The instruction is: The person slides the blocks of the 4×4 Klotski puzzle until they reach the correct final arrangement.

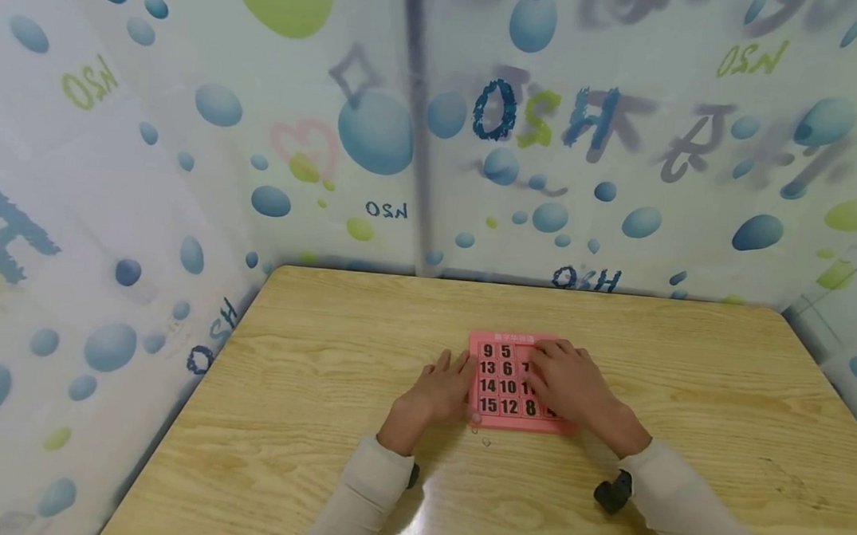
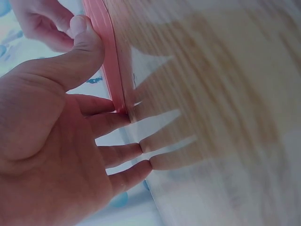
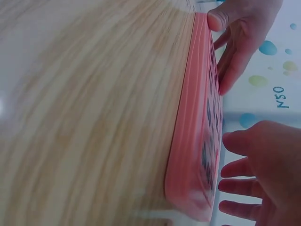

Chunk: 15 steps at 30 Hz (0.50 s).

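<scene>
A pink sliding number puzzle lies flat on the wooden table, with black numbers on its square tiles. The left column reads 9, 13, 14, 15; a plain pink spot shows right of the 5. My left hand lies along the puzzle's left edge, its thumb at the near left corner and its fingers stretched out, tips touching the table. Over the right-hand tiles lies my right hand, thumb and extended fingers touching them. That hand hides several numbers in the head view.
The light wood table reaches back to a wall patterned with blue and green drops. Two small ring-like marks or bits show just in front of the puzzle. A black strap device sits on the right wrist.
</scene>
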Available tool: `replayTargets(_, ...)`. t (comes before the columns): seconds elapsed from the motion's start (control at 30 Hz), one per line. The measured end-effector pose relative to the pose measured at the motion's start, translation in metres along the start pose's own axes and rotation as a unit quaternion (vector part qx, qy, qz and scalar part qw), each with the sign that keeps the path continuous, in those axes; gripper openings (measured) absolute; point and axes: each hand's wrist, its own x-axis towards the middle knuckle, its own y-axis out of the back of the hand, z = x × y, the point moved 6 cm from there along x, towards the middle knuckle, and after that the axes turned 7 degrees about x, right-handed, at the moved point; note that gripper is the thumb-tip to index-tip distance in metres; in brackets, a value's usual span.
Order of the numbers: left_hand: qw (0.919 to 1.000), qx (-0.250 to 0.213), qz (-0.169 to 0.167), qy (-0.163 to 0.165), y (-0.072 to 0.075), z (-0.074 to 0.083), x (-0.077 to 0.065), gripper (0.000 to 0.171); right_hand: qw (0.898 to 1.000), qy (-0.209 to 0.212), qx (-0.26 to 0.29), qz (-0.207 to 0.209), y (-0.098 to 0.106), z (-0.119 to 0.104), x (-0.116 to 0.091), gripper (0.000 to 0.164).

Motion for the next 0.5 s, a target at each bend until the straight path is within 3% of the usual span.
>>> replayTargets(0.23, 1.0000, -0.004, -0.001, 0.003, 0.001, 0.001, 0.000, 0.096, 1.000, -0.013, -0.003, -0.005, 0.004, 0.013, -0.007, 0.038)
replayTargets(0.5, 1.0000, -0.001, 0.000, 0.004, 0.001, 0.001, 0.001, 0.097, 1.000, -0.008, -0.017, -0.017, 0.004, 0.011, -0.009, 0.037)
